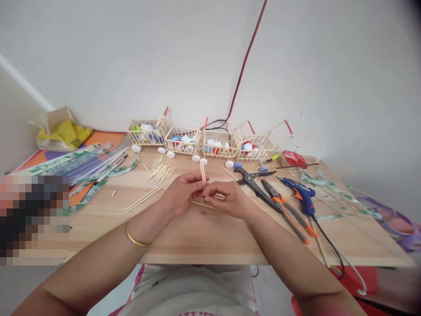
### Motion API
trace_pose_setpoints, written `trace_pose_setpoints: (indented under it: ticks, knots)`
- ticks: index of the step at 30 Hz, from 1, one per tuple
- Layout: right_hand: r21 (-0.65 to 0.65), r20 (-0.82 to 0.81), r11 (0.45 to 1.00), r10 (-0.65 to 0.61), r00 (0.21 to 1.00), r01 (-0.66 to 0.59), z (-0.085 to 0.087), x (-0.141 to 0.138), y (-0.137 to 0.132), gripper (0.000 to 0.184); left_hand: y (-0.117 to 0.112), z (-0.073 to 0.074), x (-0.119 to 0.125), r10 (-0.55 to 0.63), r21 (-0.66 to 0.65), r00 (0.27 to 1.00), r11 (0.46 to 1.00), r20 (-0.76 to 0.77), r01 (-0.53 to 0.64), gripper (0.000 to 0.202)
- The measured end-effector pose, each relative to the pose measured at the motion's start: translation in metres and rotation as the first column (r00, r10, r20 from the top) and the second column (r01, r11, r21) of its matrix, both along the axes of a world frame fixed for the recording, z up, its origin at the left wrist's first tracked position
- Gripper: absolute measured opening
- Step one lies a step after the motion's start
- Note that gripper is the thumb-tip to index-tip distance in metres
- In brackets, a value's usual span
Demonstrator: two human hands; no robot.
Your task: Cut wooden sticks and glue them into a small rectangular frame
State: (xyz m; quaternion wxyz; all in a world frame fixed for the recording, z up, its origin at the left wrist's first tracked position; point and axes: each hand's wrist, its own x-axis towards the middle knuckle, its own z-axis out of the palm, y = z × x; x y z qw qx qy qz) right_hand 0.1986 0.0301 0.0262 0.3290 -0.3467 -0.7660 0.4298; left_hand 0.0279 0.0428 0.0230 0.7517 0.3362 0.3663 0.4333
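My left hand (183, 192) and my right hand (226, 198) meet over the middle of the wooden table (184, 237). Together they pinch a few thin wooden sticks (203, 171) that point upward from my fingertips. Both hands have their fingers closed around the stick ends. A single loose stick (203, 204) lies flat on the table just under my hands. A gold bangle (135, 239) sits on my left wrist.
A row of small stick carts (210, 142) holding bottle caps lines the wall. A loose stick pile (160, 172) lies left of my hands. Scissors (251, 180), orange pliers (284, 208) and a blue glue gun (301, 195) lie to the right. Paper strips and a yellow bag (64, 131) sit at left.
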Motion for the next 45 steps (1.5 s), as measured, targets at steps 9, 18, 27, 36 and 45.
trace_pose_setpoints:
  ticks: [9, 18, 27, 36, 45]
  knots:
    - [-0.061, -0.022, 0.997, 0.037, 0.999, -0.039, 0.005, 0.000, -0.002, 0.009, 0.007, 0.003, -0.006, 0.099, -0.022, 0.994, 0.995, 0.042, -0.098, 0.026]
    - [-0.219, -0.153, 0.964, 0.115, 0.982, -0.148, 0.005, 0.001, -0.004, 0.015, 0.009, 0.009, -0.008, 0.177, -0.090, 0.979, 0.982, 0.103, -0.168, 0.016]
    - [-0.308, -0.237, 0.931, 0.127, 0.963, -0.198, 0.005, 0.002, -0.003, 0.019, 0.013, 0.011, -0.012, 0.159, -0.092, 0.981, 0.985, 0.112, -0.149, 0.009]
    - [-0.272, -0.177, 0.947, 0.124, 0.976, -0.169, 0.005, 0.002, -0.003, 0.019, 0.009, 0.009, -0.009, 0.125, -0.070, 0.988, 0.990, 0.086, -0.119, 0.010]
    - [-0.260, -0.129, 0.947, 0.159, 0.979, -0.188, 0.007, 0.004, -0.002, 0.017, 0.007, 0.012, -0.010, 0.085, -0.096, 0.995, 0.992, 0.055, -0.080, 0.011]
